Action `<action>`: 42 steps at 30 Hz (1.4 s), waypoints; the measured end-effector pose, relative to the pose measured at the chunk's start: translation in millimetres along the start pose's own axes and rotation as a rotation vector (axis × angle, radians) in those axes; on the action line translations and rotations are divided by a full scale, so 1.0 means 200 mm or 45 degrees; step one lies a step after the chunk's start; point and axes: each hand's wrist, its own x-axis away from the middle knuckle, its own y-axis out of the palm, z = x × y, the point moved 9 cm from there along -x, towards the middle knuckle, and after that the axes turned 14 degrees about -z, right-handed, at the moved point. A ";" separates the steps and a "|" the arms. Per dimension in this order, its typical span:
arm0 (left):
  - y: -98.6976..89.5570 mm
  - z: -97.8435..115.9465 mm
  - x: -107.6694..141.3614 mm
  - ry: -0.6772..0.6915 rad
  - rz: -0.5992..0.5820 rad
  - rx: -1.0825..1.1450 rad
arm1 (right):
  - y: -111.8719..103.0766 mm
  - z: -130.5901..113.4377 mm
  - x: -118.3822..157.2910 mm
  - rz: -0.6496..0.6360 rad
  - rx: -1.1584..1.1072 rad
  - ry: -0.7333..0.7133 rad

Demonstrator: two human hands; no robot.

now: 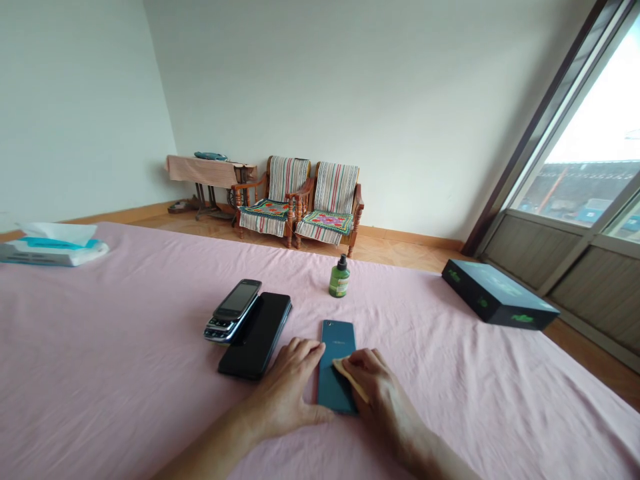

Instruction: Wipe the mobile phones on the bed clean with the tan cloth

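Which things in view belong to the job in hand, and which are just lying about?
In use:
- blue phone, left hand steadying it
- cloth, in right hand, against the phone

Likely just lying about:
- slide phone
- black phone
- tissue pack
- box
- chairs
- bottle: may belong; untouched now

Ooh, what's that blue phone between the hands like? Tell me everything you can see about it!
The blue phone lies flat, back side up, its long way pointing away from the person, on the pink sheet. It's a slim, smooth-looking rectangle, with a small camera near its far left corner and tiny pale lettering. The left hand touches its left side; the right hand holds a yellowish cloth against its back.
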 end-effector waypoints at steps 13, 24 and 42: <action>-0.02 0.02 0.01 0.011 0.020 0.039 | -0.03 0.07 -0.06 0.016 0.060 0.116; -0.01 0.02 0.01 0.044 0.042 0.027 | 0.00 -0.07 -0.07 0.002 0.236 0.011; -0.02 -0.01 -0.01 0.056 0.175 0.019 | 0.02 -0.16 0.00 -0.027 0.048 -0.094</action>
